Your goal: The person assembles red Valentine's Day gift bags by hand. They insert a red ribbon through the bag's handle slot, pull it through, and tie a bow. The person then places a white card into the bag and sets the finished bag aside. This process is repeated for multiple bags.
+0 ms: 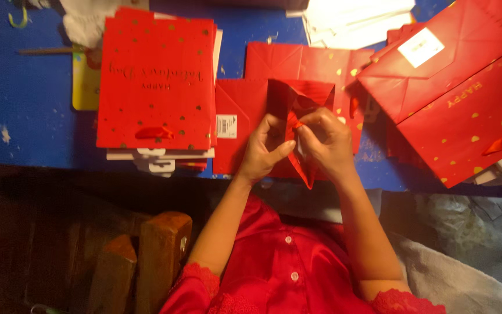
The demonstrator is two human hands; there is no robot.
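A red paper gift bag (pixel 245 110) lies flat on the blue table (pixel 30 104) in front of me, partly opened at its near end. My left hand (pixel 262 152) holds the bag's near edge. My right hand (pixel 327 142) pinches a red ribbon handle (pixel 295 123) at the bag's opening. Both hands meet over the folded red flap, which hides the fingertips in part.
A stack of flat red gift bags with gold dots (pixel 157 81) lies to the left. More red bags (pixel 466 99) pile up at the right. White paper sheets (pixel 355 17) lie at the far edge. A wooden chair back (pixel 146 256) stands at lower left.
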